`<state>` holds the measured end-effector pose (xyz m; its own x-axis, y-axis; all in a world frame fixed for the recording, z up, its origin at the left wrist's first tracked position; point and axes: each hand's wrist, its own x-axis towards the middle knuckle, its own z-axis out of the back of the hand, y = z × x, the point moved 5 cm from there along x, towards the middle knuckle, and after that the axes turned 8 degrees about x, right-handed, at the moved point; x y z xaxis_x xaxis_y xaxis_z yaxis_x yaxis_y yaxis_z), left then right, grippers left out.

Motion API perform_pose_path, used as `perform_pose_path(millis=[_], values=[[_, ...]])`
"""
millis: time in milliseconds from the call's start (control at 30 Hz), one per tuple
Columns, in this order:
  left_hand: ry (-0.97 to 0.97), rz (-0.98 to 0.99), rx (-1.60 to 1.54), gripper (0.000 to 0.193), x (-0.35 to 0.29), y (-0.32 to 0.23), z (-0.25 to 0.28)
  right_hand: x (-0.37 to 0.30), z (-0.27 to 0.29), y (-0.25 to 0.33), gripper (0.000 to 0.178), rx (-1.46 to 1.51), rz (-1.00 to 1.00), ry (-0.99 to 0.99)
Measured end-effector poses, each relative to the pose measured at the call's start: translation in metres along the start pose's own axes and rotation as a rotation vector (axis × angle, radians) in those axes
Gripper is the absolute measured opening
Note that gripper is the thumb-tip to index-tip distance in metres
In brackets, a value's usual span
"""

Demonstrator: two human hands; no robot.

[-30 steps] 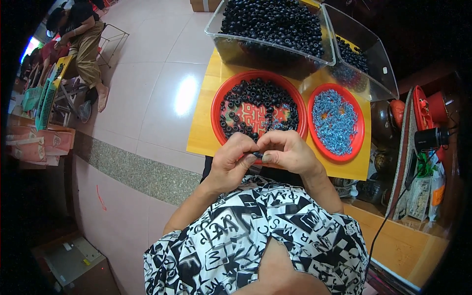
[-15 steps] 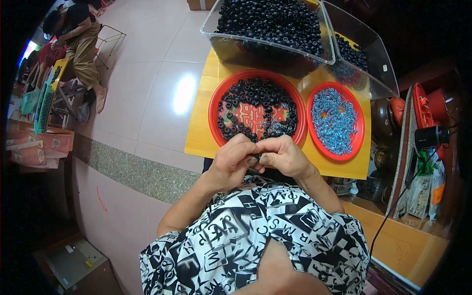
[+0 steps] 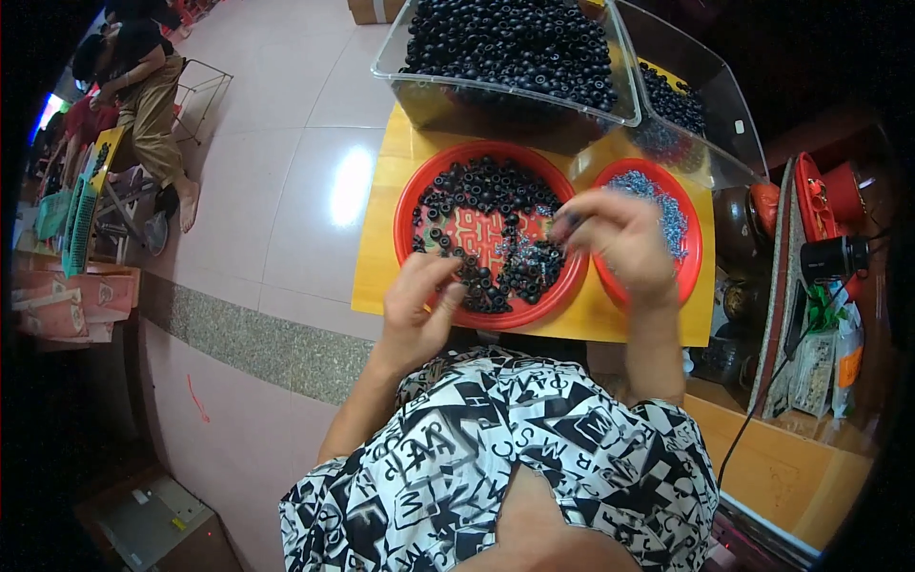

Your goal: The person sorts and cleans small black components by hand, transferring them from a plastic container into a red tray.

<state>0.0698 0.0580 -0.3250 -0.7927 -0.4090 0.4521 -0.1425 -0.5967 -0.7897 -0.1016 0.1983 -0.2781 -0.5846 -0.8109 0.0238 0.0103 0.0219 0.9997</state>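
My left hand point(image 3: 416, 303) is over the front left rim of a round red tray point(image 3: 408, 181), with its thumb and fingers apart beside small round black knob-like pieces point(image 3: 477, 181). My right hand point(image 3: 629, 243), smeared by motion, hangs between this tray and a smaller red tray point(image 3: 695, 257). A small black knob-like piece point(image 3: 566, 225) shows at its fingertips. Many of the black pieces have a hole in them. Shiny bluish metal bits point(image 3: 673, 224) lie in the smaller tray, partly hidden by my right hand, and some are among the black pieces.
A clear plastic bin point(image 3: 505, 100) heaped with black pieces stands behind the trays on a yellow board point(image 3: 376, 257). A second clear bin point(image 3: 729, 143) is at its right. At the far left, another person point(image 3: 152, 95) bends over a small table. Shelves with jars line the right side.
My hands have come apart from their pinch in front of the tray. The left moved slightly left, and the right swung up and right with a black piece at its fingertips.
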Motion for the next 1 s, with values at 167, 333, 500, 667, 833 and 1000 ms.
perform_pose_path(millis=[167,333,500,667,833,1000], values=[[-0.05,0.02,0.296,0.018,0.005,0.026,0.018,0.04,0.151,0.041,0.027,-0.297,0.288,-0.532],[0.036,-0.165,0.532,0.022,0.027,0.023,0.006,0.035,0.155,0.046,0.046,-1.193,0.329,-0.877],[0.213,-0.158,0.699,0.026,0.04,0.035,-0.015,-0.002,0.075,0.017,0.027,-0.833,0.343,-0.623],[0.338,-0.147,0.811,0.01,0.046,0.046,-0.023,-0.014,0.024,-0.023,0.017,-0.767,0.38,-0.347],[0.323,-0.168,0.821,0.01,0.047,0.052,-0.022,-0.005,-0.006,-0.05,0.012,-0.846,0.369,-0.149],[0.119,-0.177,0.518,0.013,0.041,0.039,-0.01,0.009,-0.02,-0.065,0.01,-0.987,0.29,-0.077]])
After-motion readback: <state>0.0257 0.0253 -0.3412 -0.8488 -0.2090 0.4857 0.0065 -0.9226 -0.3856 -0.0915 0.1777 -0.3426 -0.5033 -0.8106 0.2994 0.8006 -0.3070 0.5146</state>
